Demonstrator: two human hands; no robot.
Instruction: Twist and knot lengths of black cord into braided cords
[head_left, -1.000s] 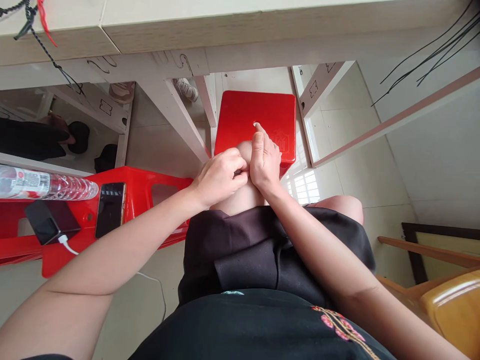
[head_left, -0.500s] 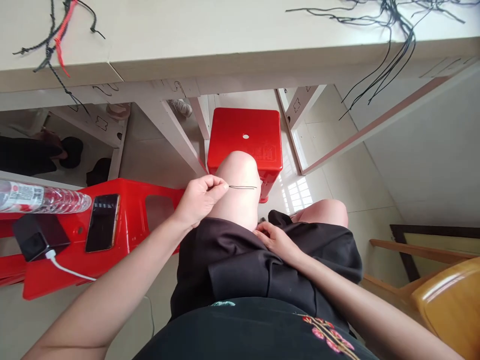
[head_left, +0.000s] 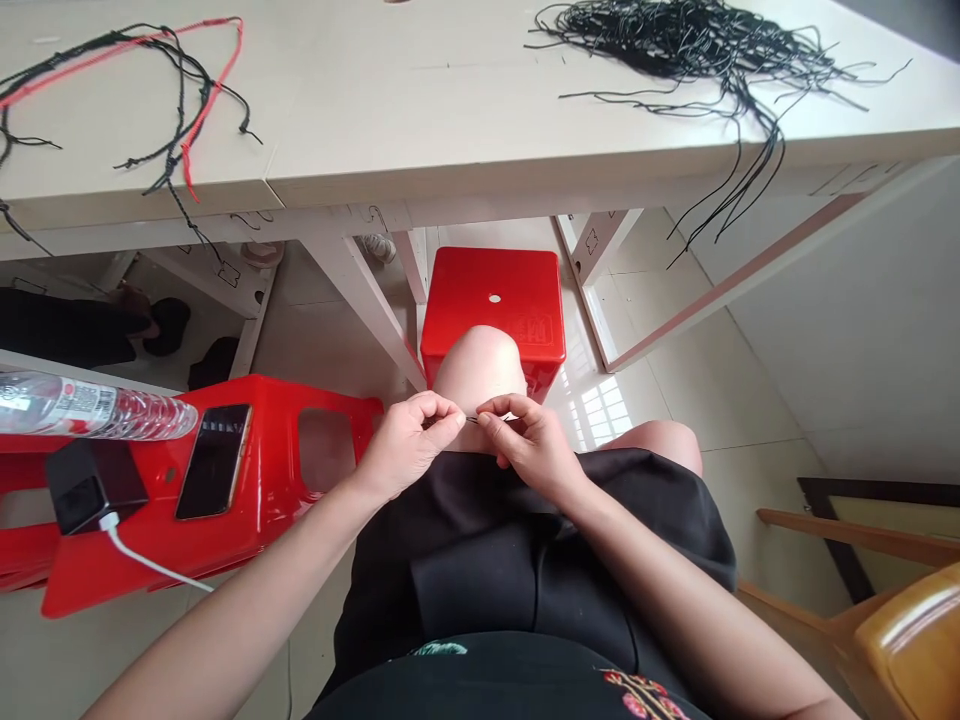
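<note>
a thin black cord (head_left: 471, 419) is held between the person's two hands, just over the bare knee (head_left: 484, 365); the short stretch in sight lies nearly level, its long axis running from the left hand (head_left: 412, 435) to the right hand (head_left: 534, 440), across the line of the thigh. the left thumb and forefinger are pinched together on one part of it, and the right thumb and fingers close on it just beside them. most of the cord is covered by the fingertips, so its full length, and whether it is doubled or knotted there, cannot be told. on the table (head_left: 420, 110), a tangled bundle of black cords (head_left: 675, 40) lets several strands hang over the front edge, while black knotted cords (head_left: 181, 100) and a red cord (head_left: 214, 95) lie at the left, cut off by the picture's edge. dark shapes under the table at the left are hard to make out. a clear plastic bottle (head_left: 94, 407) lies on its side on a red plastic stool (head_left: 274, 440), partly out of view; whether it holds liquid cannot be told. near it are a phone (head_left: 214, 462) and a black box (head_left: 97, 487) with a white cable (head_left: 146, 567) plugged in.
</note>
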